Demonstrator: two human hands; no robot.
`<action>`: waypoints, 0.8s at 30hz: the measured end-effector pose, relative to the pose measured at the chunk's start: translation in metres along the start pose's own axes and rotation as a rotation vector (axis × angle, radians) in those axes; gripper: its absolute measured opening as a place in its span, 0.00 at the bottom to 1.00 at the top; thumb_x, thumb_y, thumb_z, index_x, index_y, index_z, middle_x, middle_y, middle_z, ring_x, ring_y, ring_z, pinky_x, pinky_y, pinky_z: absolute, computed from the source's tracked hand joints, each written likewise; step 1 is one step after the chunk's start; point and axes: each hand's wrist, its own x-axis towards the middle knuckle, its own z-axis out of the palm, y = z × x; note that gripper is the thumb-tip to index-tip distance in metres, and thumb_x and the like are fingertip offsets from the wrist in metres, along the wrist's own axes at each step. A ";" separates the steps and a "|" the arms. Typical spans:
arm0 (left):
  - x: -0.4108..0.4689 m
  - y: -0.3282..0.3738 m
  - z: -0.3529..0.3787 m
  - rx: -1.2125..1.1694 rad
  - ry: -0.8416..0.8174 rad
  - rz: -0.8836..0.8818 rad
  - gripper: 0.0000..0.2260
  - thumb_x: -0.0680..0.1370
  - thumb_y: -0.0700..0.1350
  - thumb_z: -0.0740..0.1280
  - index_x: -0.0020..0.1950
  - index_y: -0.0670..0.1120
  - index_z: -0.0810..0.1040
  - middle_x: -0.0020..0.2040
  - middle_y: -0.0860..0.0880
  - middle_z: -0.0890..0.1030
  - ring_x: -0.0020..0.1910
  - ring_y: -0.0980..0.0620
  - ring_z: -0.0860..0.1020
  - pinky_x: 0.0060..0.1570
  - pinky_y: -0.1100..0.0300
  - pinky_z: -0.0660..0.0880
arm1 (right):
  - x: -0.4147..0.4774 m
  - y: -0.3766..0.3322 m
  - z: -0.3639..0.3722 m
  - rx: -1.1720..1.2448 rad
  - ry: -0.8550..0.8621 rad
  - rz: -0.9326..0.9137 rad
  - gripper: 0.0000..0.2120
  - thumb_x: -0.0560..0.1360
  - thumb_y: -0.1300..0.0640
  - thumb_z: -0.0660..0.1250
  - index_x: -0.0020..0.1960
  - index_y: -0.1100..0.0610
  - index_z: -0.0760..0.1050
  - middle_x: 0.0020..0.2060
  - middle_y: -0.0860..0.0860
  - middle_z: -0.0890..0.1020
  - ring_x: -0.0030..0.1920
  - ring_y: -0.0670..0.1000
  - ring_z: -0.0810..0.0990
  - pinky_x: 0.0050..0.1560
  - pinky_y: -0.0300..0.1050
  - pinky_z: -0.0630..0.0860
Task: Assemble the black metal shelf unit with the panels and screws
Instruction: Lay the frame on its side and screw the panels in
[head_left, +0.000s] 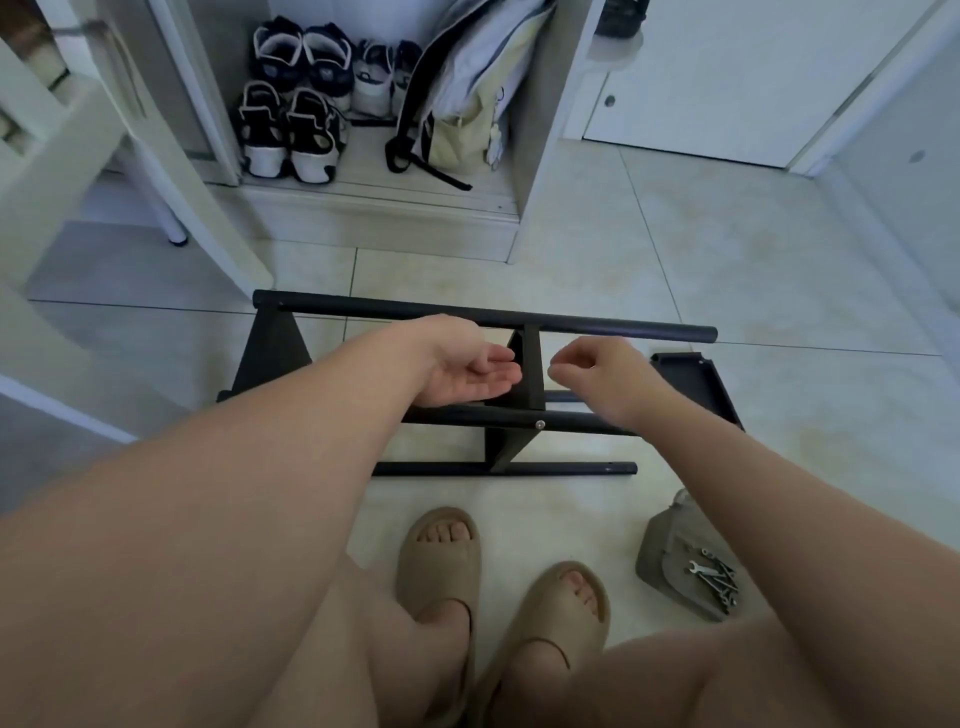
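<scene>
A grey bag lies flat on the pale glossy tiled floor, near the lower right end of the black metal shelf frame. Silver screws and a small flat wrench are heaped loosely on top of it rather than inside. Beyond the frame, an open white cabinet is filled with pairs of dark and white shoes and a soft cream tote bag with black straps.

The frame is laid on its side on the floor, just ahead of two feet in tan foam slides. It is made up of round matte tubes set parallel and joined by flat tapered panels: a left panel at one end and a middle panel. A bright screw head is seen in the nearer tube below the middle panel. A loose panel with a raised rim is laid by the frame's right end.

The left hand is held over the frame, palm up and fingers straight, just left of the middle panel. The right hand is held just right of that panel with its fingertips drawn together; whether anything is pinched cannot be told. The hands are kept apart, with the middle panel between them.
</scene>
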 end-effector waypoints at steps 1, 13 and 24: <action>0.005 -0.001 -0.002 0.026 0.034 0.026 0.16 0.81 0.27 0.50 0.53 0.36 0.77 0.48 0.40 0.83 0.44 0.49 0.84 0.39 0.58 0.81 | 0.004 0.005 0.005 -0.067 -0.060 0.022 0.08 0.78 0.50 0.69 0.56 0.51 0.79 0.52 0.46 0.82 0.53 0.50 0.80 0.55 0.46 0.76; 0.068 -0.029 0.015 1.013 0.189 0.267 0.15 0.80 0.35 0.62 0.64 0.45 0.81 0.61 0.46 0.81 0.61 0.44 0.77 0.57 0.59 0.72 | 0.034 0.055 0.024 -0.484 -0.317 0.075 0.20 0.76 0.33 0.65 0.49 0.50 0.74 0.42 0.48 0.79 0.44 0.51 0.77 0.48 0.50 0.74; 0.066 -0.037 0.049 1.256 0.146 0.167 0.11 0.82 0.39 0.59 0.59 0.46 0.79 0.52 0.46 0.75 0.50 0.46 0.73 0.57 0.52 0.74 | 0.003 0.082 0.046 -0.312 -0.115 0.093 0.19 0.74 0.32 0.63 0.41 0.48 0.73 0.31 0.46 0.79 0.41 0.46 0.75 0.52 0.52 0.62</action>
